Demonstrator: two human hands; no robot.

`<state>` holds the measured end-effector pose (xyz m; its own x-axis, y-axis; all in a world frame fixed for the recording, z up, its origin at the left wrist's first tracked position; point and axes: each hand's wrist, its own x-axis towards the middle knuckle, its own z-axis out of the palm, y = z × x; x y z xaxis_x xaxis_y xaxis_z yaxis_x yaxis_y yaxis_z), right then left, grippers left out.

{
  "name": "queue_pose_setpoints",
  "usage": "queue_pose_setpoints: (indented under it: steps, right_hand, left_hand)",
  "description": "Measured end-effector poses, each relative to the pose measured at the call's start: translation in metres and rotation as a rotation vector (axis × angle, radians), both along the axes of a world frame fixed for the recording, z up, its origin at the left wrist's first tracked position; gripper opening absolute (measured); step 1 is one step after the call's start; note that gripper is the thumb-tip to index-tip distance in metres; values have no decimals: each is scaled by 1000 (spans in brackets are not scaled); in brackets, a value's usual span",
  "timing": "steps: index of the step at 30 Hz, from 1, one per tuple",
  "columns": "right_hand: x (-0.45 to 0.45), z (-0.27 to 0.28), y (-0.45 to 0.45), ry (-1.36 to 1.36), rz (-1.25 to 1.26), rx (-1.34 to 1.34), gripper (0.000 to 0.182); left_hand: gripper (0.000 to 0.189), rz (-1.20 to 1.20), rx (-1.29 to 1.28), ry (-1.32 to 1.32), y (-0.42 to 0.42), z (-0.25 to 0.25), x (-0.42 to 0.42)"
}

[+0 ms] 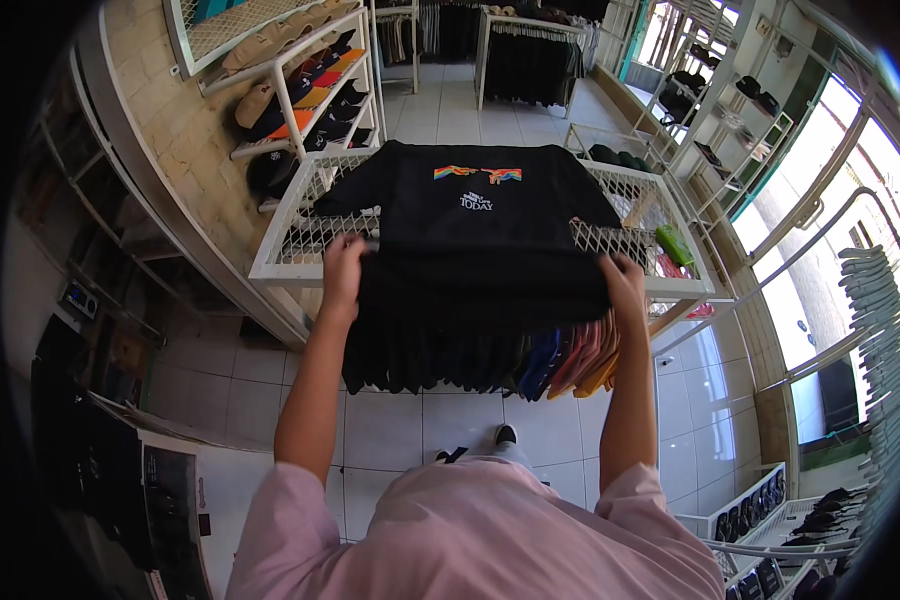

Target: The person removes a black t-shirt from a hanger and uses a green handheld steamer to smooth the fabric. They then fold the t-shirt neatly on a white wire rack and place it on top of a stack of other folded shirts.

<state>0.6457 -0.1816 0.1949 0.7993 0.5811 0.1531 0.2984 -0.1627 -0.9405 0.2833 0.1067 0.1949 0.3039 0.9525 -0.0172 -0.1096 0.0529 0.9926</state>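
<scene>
A black T-shirt (480,217) is spread over a white wire-mesh table (289,244), its neck end away from me. A rainbow-coloured print of two reaching hands and some lettering mark its upper part. At the shirt's near left side, my left hand (343,270) grips the fabric. My right hand (622,281) grips the near right side. Between the two hands the lower part of the shirt is lifted and hangs past the table's front edge. The fingertips are partly hidden by the cloth.
Below the table hangs a row of dark and coloured garments (570,360). A green packet (673,244) rests at the table's right end. Caps fill a white shelf rack (300,112) at the left. Several pale hangers (874,337) hang at the right. White floor tiles (382,427) lie below.
</scene>
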Motion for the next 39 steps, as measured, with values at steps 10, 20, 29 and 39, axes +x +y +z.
queue_pose_setpoints:
  steps: [10, 20, 29, 39]
  right_hand:
    - [-71, 2, 57, -797, 189, -78, 37]
    - [-82, -6, 82, -792, 509, -208, 24]
    - [-107, -2, 88, -896, 486, -89, 16]
    - [-75, 28, 100, -431, 652, -231, 23]
  left_hand:
    - [24, -142, 1281, 578, -56, 2, 59]
    - [19, -251, 1155, 802, -67, -6, 41]
    - [20, -234, 1141, 782, -73, 1, 40]
    - [13, -325, 1261, 771, -80, 1, 25]
